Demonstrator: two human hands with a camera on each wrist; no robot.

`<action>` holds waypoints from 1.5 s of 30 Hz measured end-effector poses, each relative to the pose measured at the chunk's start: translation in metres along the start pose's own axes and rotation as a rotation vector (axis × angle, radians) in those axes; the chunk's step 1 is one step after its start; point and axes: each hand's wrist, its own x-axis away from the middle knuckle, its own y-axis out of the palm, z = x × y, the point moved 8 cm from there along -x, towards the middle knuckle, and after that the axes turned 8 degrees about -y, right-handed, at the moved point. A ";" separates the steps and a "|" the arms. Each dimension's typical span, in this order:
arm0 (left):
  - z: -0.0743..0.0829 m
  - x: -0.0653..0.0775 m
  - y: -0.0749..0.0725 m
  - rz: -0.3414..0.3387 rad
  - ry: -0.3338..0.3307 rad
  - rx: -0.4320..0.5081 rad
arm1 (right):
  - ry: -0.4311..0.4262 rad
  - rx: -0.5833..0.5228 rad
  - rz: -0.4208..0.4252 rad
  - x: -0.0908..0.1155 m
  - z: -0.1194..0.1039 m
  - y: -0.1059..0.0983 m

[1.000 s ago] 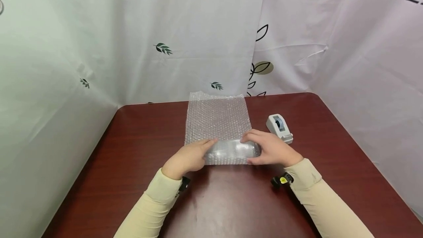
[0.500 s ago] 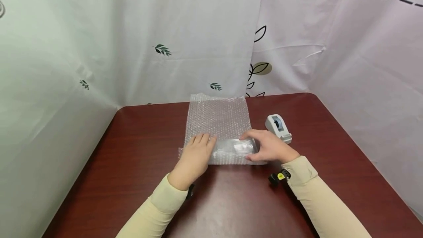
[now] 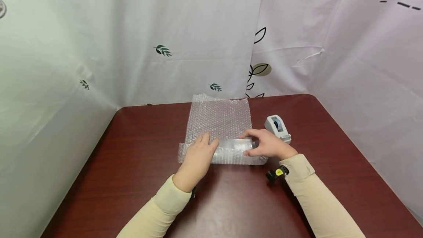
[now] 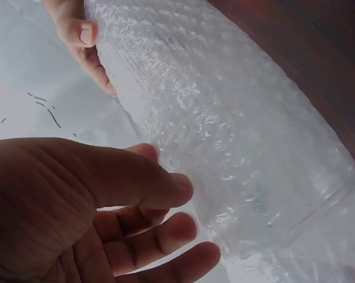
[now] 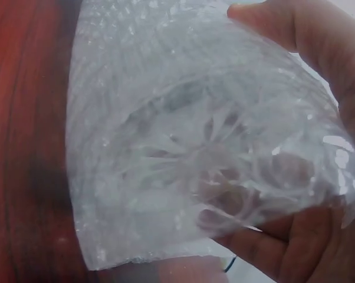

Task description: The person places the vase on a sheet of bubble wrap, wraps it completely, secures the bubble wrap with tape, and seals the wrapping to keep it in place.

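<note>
No lettering, number or sign can be read anywhere.

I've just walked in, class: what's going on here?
A person's right hand holds one end of a clear ribbed container lying on bubble wrap, while the left hand is near the other end. The wrap covers the container's near side; the rest stretches out behind it. A tape dispenser stands to the right.

Passage is afforded over the bare tabletop (image 3: 145, 131) left of the bubble wrap (image 3: 218, 116), and from the near side between the forearms (image 3: 170, 201). The rolled edge is obstructed toward the left by the left hand (image 3: 198, 157), toward the right by the right hand (image 3: 268, 144), with the tape dispenser (image 3: 277, 127) just beyond. Rear access is limited by the curtain (image 3: 205, 28).
</note>
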 end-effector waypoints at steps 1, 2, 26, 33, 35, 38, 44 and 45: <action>0.000 0.000 0.001 -0.017 -0.004 0.000 | 0.007 -0.014 -0.002 0.000 0.001 0.000; -0.001 0.000 0.001 -0.030 -0.006 -0.001 | 0.013 -0.025 -0.002 -0.001 0.002 0.000; -0.003 0.012 0.021 0.061 0.119 -0.292 | 0.124 -0.346 -0.045 -0.004 0.024 0.012; -0.003 0.010 0.011 0.222 0.131 -0.238 | 0.157 -0.388 -0.061 -0.004 0.026 0.015; -0.002 0.010 0.010 0.234 0.140 -0.203 | 0.172 -0.397 -0.066 -0.003 0.027 0.016; -0.003 0.011 0.010 0.217 0.151 -0.159 | 0.189 -0.404 -0.075 -0.001 0.028 0.017; -0.006 0.008 0.011 0.173 0.170 -0.043 | 0.150 -0.331 -0.123 -0.001 0.027 0.014; -0.007 0.007 0.011 0.169 0.171 -0.025 | 0.146 -0.304 -0.126 -0.001 0.026 0.012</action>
